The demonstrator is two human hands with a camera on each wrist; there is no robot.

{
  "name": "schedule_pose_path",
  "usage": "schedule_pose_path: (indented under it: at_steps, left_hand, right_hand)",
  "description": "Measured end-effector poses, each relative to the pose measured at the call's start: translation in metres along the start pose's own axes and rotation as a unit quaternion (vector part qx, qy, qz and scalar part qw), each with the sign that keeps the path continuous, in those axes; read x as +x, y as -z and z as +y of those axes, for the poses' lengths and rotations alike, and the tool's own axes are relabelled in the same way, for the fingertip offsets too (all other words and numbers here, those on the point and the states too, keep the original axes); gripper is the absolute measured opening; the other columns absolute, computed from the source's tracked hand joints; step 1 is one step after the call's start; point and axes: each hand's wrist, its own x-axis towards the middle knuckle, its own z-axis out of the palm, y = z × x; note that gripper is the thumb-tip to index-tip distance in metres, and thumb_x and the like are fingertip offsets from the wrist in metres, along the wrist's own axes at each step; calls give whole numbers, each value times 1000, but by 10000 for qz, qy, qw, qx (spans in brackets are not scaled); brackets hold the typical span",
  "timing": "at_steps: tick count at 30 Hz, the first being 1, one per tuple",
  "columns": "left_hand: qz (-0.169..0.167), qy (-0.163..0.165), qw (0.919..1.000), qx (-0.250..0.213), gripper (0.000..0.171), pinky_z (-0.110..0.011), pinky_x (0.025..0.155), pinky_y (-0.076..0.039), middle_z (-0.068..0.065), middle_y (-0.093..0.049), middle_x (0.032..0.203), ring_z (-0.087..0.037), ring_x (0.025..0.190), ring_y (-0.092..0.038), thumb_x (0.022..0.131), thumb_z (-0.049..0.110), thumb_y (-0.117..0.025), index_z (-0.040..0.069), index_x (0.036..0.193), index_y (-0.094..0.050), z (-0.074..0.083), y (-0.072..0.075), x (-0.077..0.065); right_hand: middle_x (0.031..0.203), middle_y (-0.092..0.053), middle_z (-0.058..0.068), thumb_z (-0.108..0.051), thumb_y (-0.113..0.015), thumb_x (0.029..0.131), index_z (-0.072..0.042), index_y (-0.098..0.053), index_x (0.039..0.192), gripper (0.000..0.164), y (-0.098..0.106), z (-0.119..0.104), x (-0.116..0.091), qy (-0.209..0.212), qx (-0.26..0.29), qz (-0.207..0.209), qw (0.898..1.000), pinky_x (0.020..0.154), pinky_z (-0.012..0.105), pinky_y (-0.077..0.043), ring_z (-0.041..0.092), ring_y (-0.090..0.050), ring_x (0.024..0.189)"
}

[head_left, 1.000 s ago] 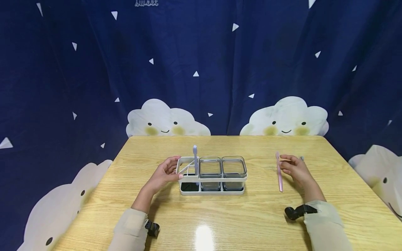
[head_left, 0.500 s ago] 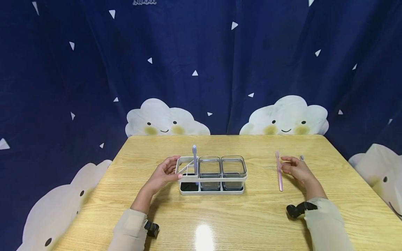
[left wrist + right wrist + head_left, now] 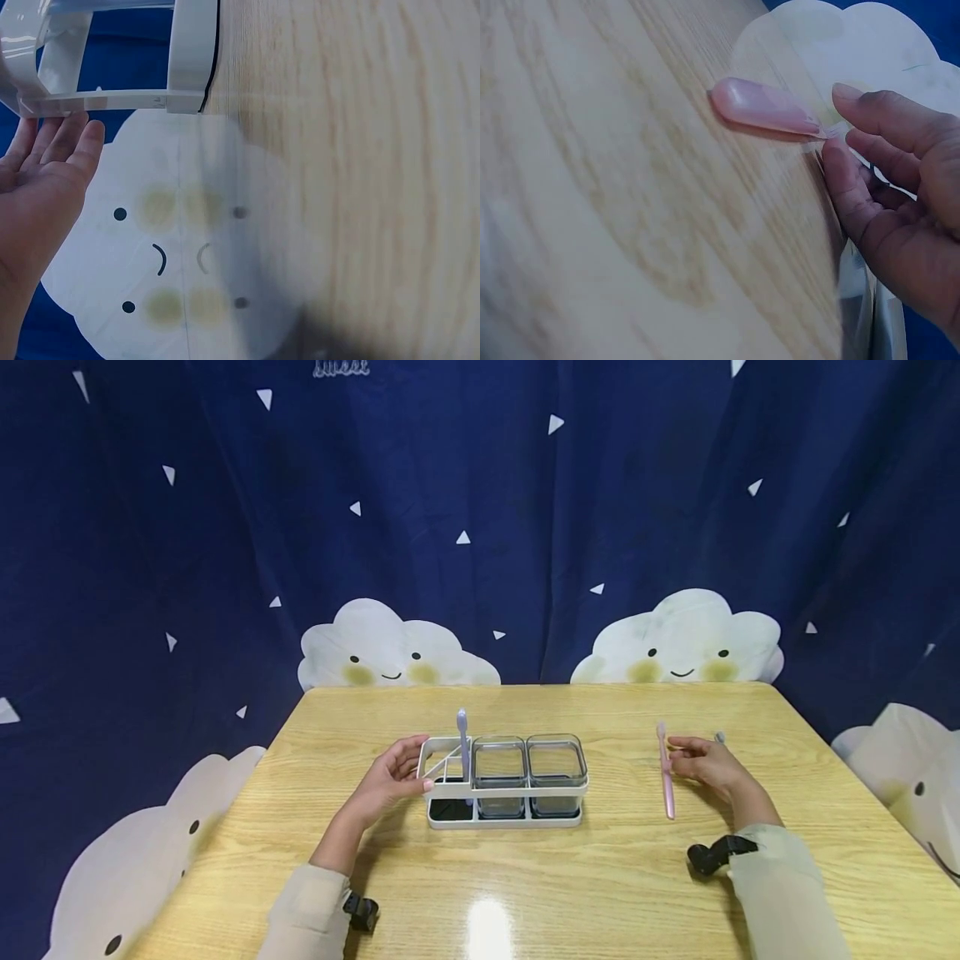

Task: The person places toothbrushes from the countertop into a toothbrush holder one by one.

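Observation:
My left hand [image 3: 390, 777] holds the left end of a white toothbrush holder [image 3: 510, 792], thumb on its front rail. In the left wrist view, fingertips touch the holder's side frame [image 3: 131, 100]. A lavender toothbrush [image 3: 462, 735] stands upright in the divided left compartment. Two clear square cups [image 3: 501, 807] fill the other compartments. To the right, a pink toothbrush [image 3: 669, 797] lies on the table. My right hand [image 3: 708, 768] is beside it, loosely curved fingertips right at its middle. The right wrist view shows a gap between thumb and forefinger at the pink handle [image 3: 761, 106].
Behind my right hand, the grey-blue head of another toothbrush [image 3: 720, 737] shows; the rest is hidden. The wooden table [image 3: 585, 893] reaches back to a dark blue curtain [image 3: 480, 485] with white cloud prints.
My right wrist has shifted slightly right, and its fingers have drawn a little closer together beside the pink toothbrush. The left hand keeps its hold on the holder.

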Motion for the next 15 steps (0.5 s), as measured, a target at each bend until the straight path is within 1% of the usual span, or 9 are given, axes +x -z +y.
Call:
schedule_pose_path:
  at_steps: [2,5,9,11,15]
  left_hand:
    - [4,-5,10000,8,71,-34,99,-37,-25,-44,131,-28,118,-46,75,-5,-72,0,137,-37,0,-1,0]
    - [-18,-40,10000,-19,71,-37,100,-36,-27,-43,132,-36,121,-41,75,-7,-71,-3,137,-37,-1,-2,0]
    - [-15,-70,9999,-87,70,-31,97,-39,-28,-43,131,-45,123,-36,76,-8,-70,-4,136,-36,-1,-2,0]
    - [-20,-70,9999,-86,69,-28,94,-41,-29,-42,132,-45,122,-36,76,-9,-70,-4,137,-36,-1,-2,0]
    - [-31,-91,9999,-121,69,-26,92,-43,-30,-41,132,-46,122,-36,76,-9,-69,-4,137,-36,-1,-2,-1]
  right_hand:
    - [111,-46,27,0,-60,85,19,-29,134,61,1,-1,1,-29,-65,-42,10000,76,25,-51,7,-53,85]
    - [111,-46,27,-1,-61,86,19,-29,134,61,2,-1,2,-106,-140,-51,9998,75,25,-51,7,-53,85]
    - [111,-45,26,1,-61,85,19,-31,133,60,0,-3,3,-178,-226,-58,9996,75,25,-51,10,-51,86]
    - [111,-46,25,0,-62,84,18,-33,132,59,-1,-4,3,-205,-374,-25,9991,74,25,-51,12,-50,87]
    - [112,-48,24,-5,-65,84,16,-37,132,59,-2,-5,5,-303,-718,73,9969,73,24,-51,16,-51,90]
